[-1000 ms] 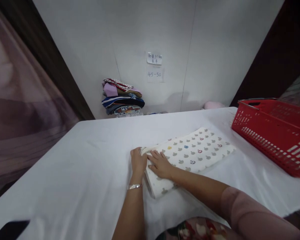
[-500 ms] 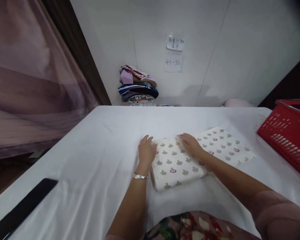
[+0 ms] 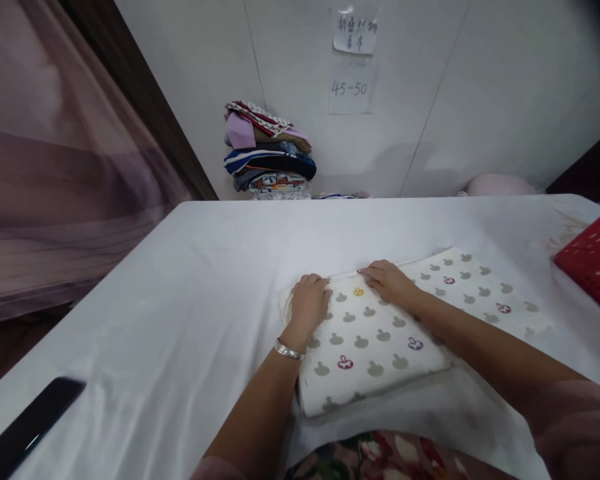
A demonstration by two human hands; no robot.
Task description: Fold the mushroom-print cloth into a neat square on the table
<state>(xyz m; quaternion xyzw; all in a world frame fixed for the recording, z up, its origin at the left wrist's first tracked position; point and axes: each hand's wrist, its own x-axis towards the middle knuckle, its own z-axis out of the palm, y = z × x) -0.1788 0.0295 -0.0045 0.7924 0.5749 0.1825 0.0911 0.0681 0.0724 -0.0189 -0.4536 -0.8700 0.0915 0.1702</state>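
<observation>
Two hands (image 3: 310,303) press flat along the far edge of one patterned cloth (image 3: 375,333).

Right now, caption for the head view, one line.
Head view: both hands, the left and the right, rest on a partly folded patterned cloth on a white-covered table.

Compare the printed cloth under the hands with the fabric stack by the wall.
The printed cloth is white with small, mostly grey motifs; the fabric stack mixes lilac, brown, blue and black.
The printed cloth lies low on the table; the fabric stack rises in many layers beyond its far edge.
The left hand and right hand touch the printed cloth, not the fabric stack.
Both show folds.
</observation>
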